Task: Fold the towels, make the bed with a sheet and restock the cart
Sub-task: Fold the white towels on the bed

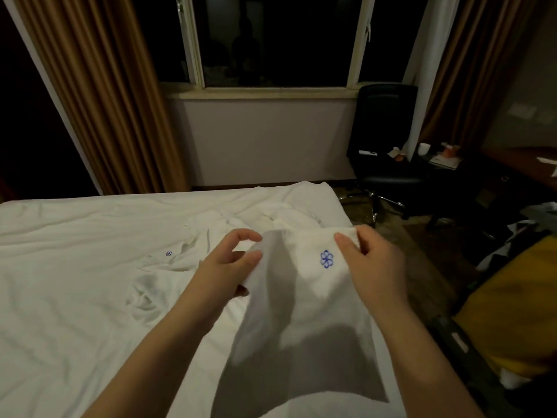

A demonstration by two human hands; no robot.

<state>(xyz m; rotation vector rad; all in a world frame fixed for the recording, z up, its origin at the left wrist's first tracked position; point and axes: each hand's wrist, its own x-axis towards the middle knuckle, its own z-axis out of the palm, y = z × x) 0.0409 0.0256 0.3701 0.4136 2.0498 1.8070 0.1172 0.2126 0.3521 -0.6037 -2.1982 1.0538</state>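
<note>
It is a dim hotel room with a dark window [271, 40] between brown curtains [99, 95], and in front of me the bed [60, 297] is covered in a rumpled white sheet that serves as my folding surface. I hold one white towel [301, 312] up over the right part of the bed, near its edge, so that it hangs free and its lower part drapes down towards me. My left hand [232, 260] pinches the towel's left edge between thumb and fingers. My right hand [367, 260] has its fingers curled over the top right corner, just beside the blue flower emblem [326, 258]. Both hands are closed on the cloth. I grip it by the upper edge, I think, so that its weight pulls the creases out and I can find the corners to bring together. The emblem faces me, which tells me which side will show once it is folded. A second towel [180, 257] lies crumpled on the bed to the left of my hands with its own small emblem showing, waiting its turn. Beyond the foot of the bed stands a black office chair [382, 140]. At the far right there is something yellow [512, 312], but I cannot tell what it is. I judge the folding has barely started; no folded stack is in view.
</note>
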